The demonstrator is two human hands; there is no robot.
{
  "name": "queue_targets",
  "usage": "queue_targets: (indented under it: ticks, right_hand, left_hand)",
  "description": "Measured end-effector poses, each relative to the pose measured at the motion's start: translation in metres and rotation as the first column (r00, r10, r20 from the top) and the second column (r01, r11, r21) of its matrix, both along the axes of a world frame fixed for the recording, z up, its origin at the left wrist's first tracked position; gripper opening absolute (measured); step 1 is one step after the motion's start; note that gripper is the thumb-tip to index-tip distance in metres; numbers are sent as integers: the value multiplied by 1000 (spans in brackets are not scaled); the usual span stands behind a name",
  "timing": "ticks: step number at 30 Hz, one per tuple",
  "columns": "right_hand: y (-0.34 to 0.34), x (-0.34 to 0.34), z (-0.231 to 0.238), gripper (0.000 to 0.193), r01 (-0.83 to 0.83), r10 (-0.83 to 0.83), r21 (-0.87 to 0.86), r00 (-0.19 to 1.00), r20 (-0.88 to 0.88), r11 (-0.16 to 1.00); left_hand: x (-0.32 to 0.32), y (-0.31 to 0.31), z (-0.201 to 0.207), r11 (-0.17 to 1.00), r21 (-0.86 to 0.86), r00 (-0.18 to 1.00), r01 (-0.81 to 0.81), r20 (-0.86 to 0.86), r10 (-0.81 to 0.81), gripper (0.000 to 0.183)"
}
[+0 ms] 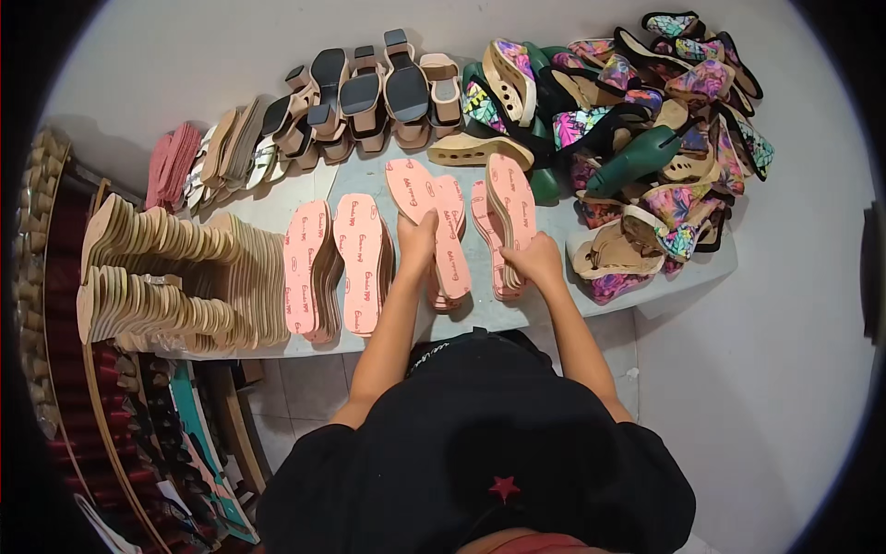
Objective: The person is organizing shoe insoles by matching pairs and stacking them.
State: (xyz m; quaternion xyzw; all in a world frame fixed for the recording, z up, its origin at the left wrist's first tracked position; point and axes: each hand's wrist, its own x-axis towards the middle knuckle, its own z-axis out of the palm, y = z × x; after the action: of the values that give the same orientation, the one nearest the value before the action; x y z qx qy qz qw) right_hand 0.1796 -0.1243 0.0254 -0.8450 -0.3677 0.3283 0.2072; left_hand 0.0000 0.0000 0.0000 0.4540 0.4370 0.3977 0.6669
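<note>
My left hand point(418, 242) is closed on a pink insole point(449, 263), thumb on its printed face. This insole slants over a stack of matching pink insoles point(449, 191). To the right, my right hand point(535, 260) grips the edge of another pink insole point(510, 189), which seems to have more layers under it. It lies over a second stack point(480, 208), partly covered. How many insoles each hand holds cannot be made out. Left of my left forearm stand two more neat stacks of pink insoles, one point(360, 263) beside the other point(306, 268).
Long rows of beige sole boards point(254, 282) fill the table's left end. Heeled sandals point(406, 88), soles up, line the back by the wall. A heap of colourful wedge shoes point(678, 194) with green shoe lasts point(637, 159) covers the right end. Shelving point(101, 406) stands at lower left.
</note>
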Motion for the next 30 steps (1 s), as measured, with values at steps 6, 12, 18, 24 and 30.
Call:
queue_targets:
  ticks: [6, 12, 18, 24, 30]
  right_hand:
    - [9, -21, -28, 64, 52, -47, -11, 959, 279, 999]
    - [9, -29, -38, 65, 61, -42, -42, 934, 354, 997]
    - [5, -29, -34, 66, 47, -22, -59, 928, 373, 997]
    - [1, -33, -30, 67, 43, -21, -56, 937, 348, 997]
    - [3, -30, -37, 63, -125, -149, 439, 830, 538, 890]
  left_hand:
    - [-7, -19, 14, 983, 158, 921, -95, -361, 147, 51]
    - [-9, -14, -13, 973, 231, 920, 5, -383, 86, 78]
    - [-4, -24, 10, 932, 350, 742, 95, -649, 168, 114]
    - [5, -22, 9, 944, 295, 733, 145, -673, 98, 118]
    - [22, -18, -30, 930, 346, 927, 123, -374, 17, 101]
